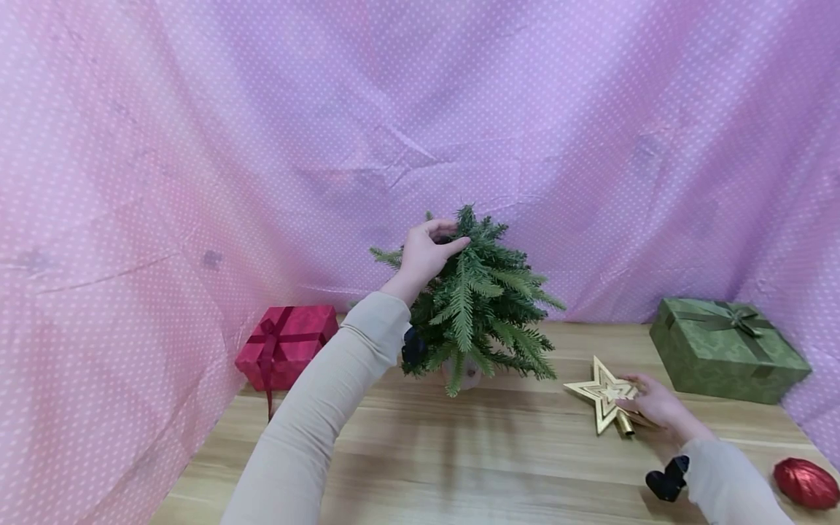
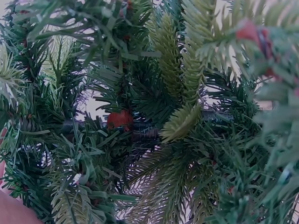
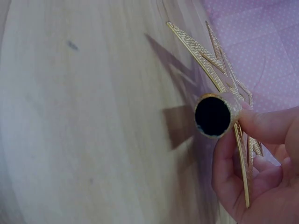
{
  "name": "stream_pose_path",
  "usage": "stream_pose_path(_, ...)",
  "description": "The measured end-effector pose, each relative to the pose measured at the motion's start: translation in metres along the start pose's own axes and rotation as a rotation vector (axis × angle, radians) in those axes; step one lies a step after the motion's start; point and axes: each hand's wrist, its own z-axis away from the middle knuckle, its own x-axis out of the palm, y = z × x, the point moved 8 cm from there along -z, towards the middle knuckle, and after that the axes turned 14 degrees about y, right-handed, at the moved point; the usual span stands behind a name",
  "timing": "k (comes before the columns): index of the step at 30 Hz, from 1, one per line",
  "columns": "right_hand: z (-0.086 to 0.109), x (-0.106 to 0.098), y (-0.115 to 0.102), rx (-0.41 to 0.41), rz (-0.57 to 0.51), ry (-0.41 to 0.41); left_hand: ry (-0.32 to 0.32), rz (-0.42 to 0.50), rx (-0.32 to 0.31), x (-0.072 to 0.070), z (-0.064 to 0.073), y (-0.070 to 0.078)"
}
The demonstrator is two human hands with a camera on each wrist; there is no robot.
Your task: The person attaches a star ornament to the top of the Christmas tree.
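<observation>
A small artificial Christmas tree (image 1: pixel 485 292) stands upright at the back of the table. My left hand (image 1: pixel 426 251) is up at its top, thumb and fingers curled about the tip. Dense green needles and a dark stem fill the left wrist view, with only the edge of that hand (image 2: pixel 16 210) showing at lower left. To the right of the tree, my right hand (image 1: pixel 652 401) grips a gold star tree topper (image 1: pixel 602 392) by one side. In the right wrist view, the topper's round hollow tube (image 3: pixel 213 115) faces the camera beside the thumb.
A red gift box (image 1: pixel 298 346) with a dark red ribbon sits left of the tree. At the right stands a green gift box (image 1: pixel 728 357) with a bow. A shiny red ornament (image 1: pixel 806 483) lies near the front right. Pink dotted cloth (image 1: pixel 407 109) hangs behind the wooden table (image 1: pixel 420 467).
</observation>
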Motion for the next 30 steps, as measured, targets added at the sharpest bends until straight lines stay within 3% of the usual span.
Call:
stream_pose_path(15,0.002,-0.009,-0.035,-0.104,-0.017,0.064,0.007,0.011,-0.003,-0.001,0.000,-0.002)
stream_pose_path(23,0.004,-0.011,-0.048,-0.085,-0.088,0.043,0.014,0.007,-0.001,0.000,0.000,-0.004)
stream_pose_path(30,0.005,-0.021,-0.056,-0.110,-0.061,0.062,0.012,0.002,0.005,0.000,0.000,-0.002)
